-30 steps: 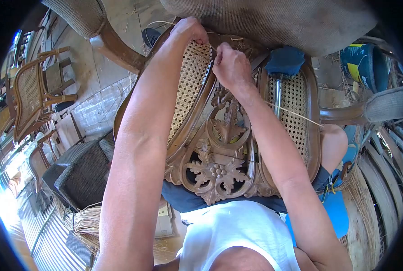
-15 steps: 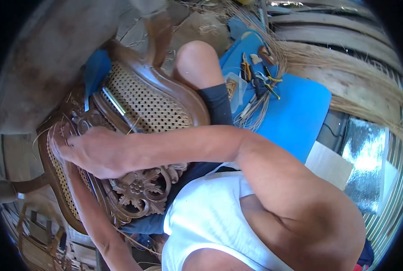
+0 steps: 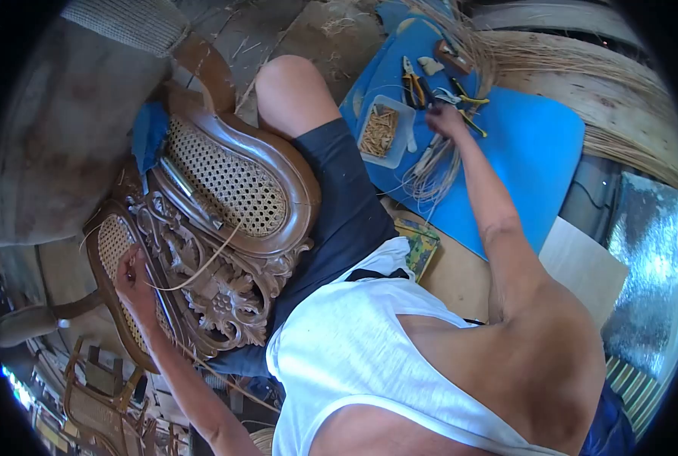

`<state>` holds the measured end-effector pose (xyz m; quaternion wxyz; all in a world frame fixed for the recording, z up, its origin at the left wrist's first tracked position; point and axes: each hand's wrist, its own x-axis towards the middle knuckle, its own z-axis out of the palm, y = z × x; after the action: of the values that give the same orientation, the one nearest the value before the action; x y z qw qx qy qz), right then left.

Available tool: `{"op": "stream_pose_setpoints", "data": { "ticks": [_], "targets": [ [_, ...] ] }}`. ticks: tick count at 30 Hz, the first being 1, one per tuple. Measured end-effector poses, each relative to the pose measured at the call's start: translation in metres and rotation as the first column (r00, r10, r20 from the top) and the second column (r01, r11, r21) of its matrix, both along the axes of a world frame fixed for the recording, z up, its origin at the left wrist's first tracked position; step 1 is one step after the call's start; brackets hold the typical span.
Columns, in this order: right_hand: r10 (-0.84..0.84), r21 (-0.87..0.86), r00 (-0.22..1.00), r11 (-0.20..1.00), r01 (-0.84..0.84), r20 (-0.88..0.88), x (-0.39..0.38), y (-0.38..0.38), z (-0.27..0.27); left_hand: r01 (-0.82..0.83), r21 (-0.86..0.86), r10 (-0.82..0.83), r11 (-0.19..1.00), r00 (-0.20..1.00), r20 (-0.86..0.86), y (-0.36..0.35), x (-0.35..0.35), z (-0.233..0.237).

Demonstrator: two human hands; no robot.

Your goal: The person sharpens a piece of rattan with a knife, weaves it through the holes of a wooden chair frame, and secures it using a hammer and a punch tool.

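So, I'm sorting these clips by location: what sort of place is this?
Probably a chair-caning or furniture repair workshop: a carved chair back with cane panels lies across the person's lap, loose cane bundles lie beside a blue mat, and pliers sit on that mat.

Left hand [image 3: 134, 283] on chair [image 3: 278, 163]; right hand [image 3: 445, 119] at tools [image 3: 415, 85].

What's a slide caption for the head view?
Left hand on the cane panel of the carved chair; right hand among the pliers on the blue mat.
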<state>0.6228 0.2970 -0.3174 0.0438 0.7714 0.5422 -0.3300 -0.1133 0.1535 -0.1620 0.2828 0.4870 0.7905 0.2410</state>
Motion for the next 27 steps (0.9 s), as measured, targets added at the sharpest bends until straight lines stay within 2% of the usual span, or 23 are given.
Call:
{"op": "stream_pose_setpoints", "data": {
  "ticks": [1, 2, 3, 5, 6, 7, 8, 9, 10, 11, 13, 15, 16, 18, 19, 21, 22, 24, 25, 26, 27],
  "targets": [
    [-0.036, -0.037, 0.996, 0.999, 0.033, -0.087, 0.0, -0.013, -0.021, -0.038, 0.034, 0.037, 0.999, 0.999, 0.013, -0.007, 0.003, 0.007],
    [0.01, 0.125, 1.0, 0.992, -0.012, 0.02, -0.005, -0.026, -0.039, -0.102, 0.077, 0.092, 0.992, 0.988, 0.124, -0.019, -0.005, 0.0],
    [0.039, 0.281, 0.992, 0.957, -0.073, 0.123, -0.014, -0.036, -0.051, -0.123, 0.08, 0.116, 0.989, 0.989, 0.093, -0.027, -0.007, 0.002],
    [-0.081, 0.189, 0.968, 0.981, 0.036, 0.237, -0.031, -0.034, -0.057, -0.234, 0.026, 0.229, 0.972, 0.964, 0.136, -0.039, -0.006, 0.011],
    [-0.143, 0.223, 0.944, 0.972, 0.077, 0.298, -0.033, -0.035, -0.07, -0.221, -0.003, 0.221, 0.975, 0.974, 0.053, -0.041, 0.004, 0.025],
    [-0.169, 0.32, 0.959, 0.943, 0.091, 0.226, -0.031, -0.037, -0.082, -0.228, -0.03, 0.227, 0.973, 0.973, -0.038, -0.038, 0.013, 0.037],
    [-0.158, 0.355, 0.972, 0.931, 0.088, 0.174, -0.03, -0.036, -0.085, -0.217, 0.029, 0.219, 0.976, 0.963, -0.156, -0.049, 0.006, 0.027],
    [-0.096, 0.371, 0.968, 0.928, 0.003, 0.233, -0.027, -0.035, -0.091, -0.229, 0.019, 0.229, 0.973, 0.964, -0.132, -0.046, 0.012, 0.04],
    [-0.142, 0.282, 0.981, 0.954, 0.1, 0.132, -0.029, -0.029, -0.081, -0.227, 0.047, 0.23, 0.973, 0.969, -0.089, -0.048, 0.008, 0.036],
    [-0.175, 0.198, 0.972, 0.97, 0.143, 0.154, -0.048, -0.02, -0.057, -0.188, -0.017, 0.185, 0.982, 0.977, -0.11, -0.047, 0.005, 0.039],
    [-0.001, 0.292, 0.982, 0.955, -0.055, 0.19, -0.041, -0.012, -0.065, -0.087, 0.09, 0.093, 0.992, 0.993, -0.074, -0.044, 0.007, 0.034],
    [0.039, 0.184, 0.989, 0.981, -0.065, 0.142, -0.008, -0.004, -0.091, -0.137, 0.063, 0.145, 0.989, 0.98, -0.134, -0.038, 0.014, 0.041],
    [0.061, 0.189, 0.989, 0.978, -0.086, 0.132, -0.01, -0.004, -0.087, -0.16, 0.057, 0.167, 0.985, 0.974, -0.155, -0.036, 0.015, 0.044],
    [0.072, 0.153, 0.989, 0.984, -0.092, 0.131, -0.019, -0.007, -0.072, -0.191, -0.072, 0.166, 0.979, 0.95, -0.263, -0.037, 0.014, 0.046],
    [0.087, 0.155, 0.988, 0.982, -0.106, 0.13, -0.032, -0.013, -0.066, -0.206, -0.07, 0.181, 0.976, 0.947, -0.264, -0.038, 0.011, 0.041],
    [-0.002, 0.229, 0.974, 0.972, -0.051, 0.225, -0.052, -0.024, -0.063, -0.458, -0.218, 0.362, 0.862, 0.856, -0.368, -0.042, 0.002, 0.022],
    [0.03, 0.227, 0.967, 0.97, -0.09, 0.255, -0.054, -0.025, -0.067, -0.464, -0.221, 0.365, 0.858, 0.853, -0.374, -0.044, -0.006, 0.012],
    [0.081, 0.185, 0.958, 0.973, -0.135, 0.274, -0.064, -0.027, -0.051, -0.519, -0.15, 0.475, 0.841, 0.842, -0.255, -0.046, -0.016, -0.006],
    [0.126, 0.156, 0.948, 0.972, -0.178, 0.294, -0.07, -0.026, -0.041, -0.518, -0.15, 0.473, 0.842, 0.843, -0.255, -0.04, -0.016, -0.001],
    [0.125, 0.162, 0.947, 0.97, -0.179, 0.295, -0.07, -0.023, -0.041, -0.573, -0.205, 0.566, 0.794, 0.819, -0.097, -0.028, -0.013, 0.007],
    [0.123, 0.157, 0.968, 0.975, -0.16, 0.22, -0.07, -0.021, -0.042, -0.615, -0.269, 0.65, 0.742, 0.758, 0.06, -0.019, -0.009, 0.01]
  ]
}}
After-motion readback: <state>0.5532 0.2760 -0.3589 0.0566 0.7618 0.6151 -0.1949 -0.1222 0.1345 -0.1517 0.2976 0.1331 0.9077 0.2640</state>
